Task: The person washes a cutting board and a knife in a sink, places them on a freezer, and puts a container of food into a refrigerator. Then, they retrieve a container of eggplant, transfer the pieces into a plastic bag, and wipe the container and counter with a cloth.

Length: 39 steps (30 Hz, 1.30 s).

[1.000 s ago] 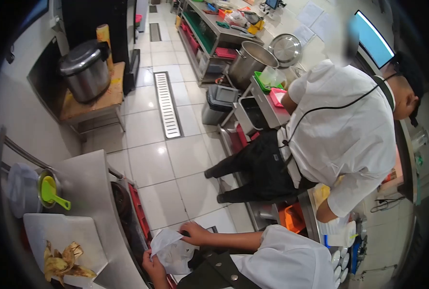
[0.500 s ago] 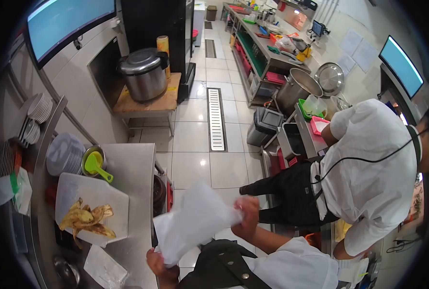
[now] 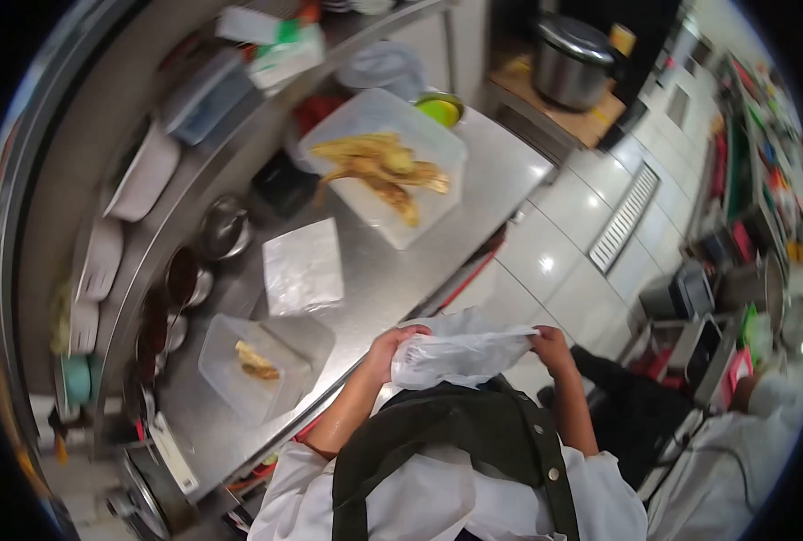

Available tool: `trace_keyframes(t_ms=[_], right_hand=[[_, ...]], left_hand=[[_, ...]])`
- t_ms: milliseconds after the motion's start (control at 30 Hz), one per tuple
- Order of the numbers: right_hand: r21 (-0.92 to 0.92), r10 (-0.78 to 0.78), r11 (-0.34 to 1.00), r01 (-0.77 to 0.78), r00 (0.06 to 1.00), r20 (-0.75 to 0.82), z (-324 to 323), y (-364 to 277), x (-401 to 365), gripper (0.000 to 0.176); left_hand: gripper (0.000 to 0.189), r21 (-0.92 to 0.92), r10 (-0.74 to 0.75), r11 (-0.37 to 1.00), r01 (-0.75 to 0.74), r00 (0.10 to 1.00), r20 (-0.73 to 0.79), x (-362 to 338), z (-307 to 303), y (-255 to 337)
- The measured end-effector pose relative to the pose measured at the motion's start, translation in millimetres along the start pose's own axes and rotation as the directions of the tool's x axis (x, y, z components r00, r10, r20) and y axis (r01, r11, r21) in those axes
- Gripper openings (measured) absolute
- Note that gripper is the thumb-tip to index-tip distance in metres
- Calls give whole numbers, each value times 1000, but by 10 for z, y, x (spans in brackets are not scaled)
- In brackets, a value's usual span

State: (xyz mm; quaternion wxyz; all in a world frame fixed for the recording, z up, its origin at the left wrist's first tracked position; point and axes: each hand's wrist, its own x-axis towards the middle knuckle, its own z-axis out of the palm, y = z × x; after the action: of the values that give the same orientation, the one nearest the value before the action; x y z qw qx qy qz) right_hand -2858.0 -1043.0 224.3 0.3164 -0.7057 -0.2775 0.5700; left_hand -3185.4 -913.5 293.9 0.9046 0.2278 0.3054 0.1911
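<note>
2 hands, left [image 3: 392, 351] and right [image 3: 554, 350], grasp 1 plastic bag [image 3: 460, 350] by opposite sides.

Can cross worktop [image 3: 374, 287] between big tub [image 3: 397, 224] and small tub [image 3: 228, 356], skirting packet [image 3: 302, 270]. Must clear bag [image 3: 460, 353] near front edge. Blocked at back by pots [image 3: 185, 277].

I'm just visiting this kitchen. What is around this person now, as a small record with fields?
Left hand: grips one side of the bag
Right hand: grips the other side
Bag: thin, whitish plastic, held in front of the apron
Counter: metal, at the person's left
Large tub: holds yellow-brown pieces
Small tub: holds a smaller amount
Between tubs: white packet
Nearby person: at right, white top
</note>
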Motion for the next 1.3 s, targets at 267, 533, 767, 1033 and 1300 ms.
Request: trace_keyframes(t_ms=[267,533,767,1033,1300], right_hand=[[919,-348,348,-188,884,313,349,-1416,-428,37],[867,-520,367,-335,699,491,773,-1887,-99,41],[945,-475,241,-223,822,315,714,-1697,503,35],[937,-427,312,-159,857,288,721,-2121,678,44],[577,-474,697,426,877,-74,827,-3154,696,45]], left_hand=[[30,-69,362,932,-356,922,140,-691,-140,175],[35,971,654,231,-62,749,-107,-614,232,417],[92,979,474,177,97,864,-172,-305,174,841],[56,578,125,812,81,943,-308,333,278,1180],[36,-146,224,954,-263,945,-239,395,559,1371]])
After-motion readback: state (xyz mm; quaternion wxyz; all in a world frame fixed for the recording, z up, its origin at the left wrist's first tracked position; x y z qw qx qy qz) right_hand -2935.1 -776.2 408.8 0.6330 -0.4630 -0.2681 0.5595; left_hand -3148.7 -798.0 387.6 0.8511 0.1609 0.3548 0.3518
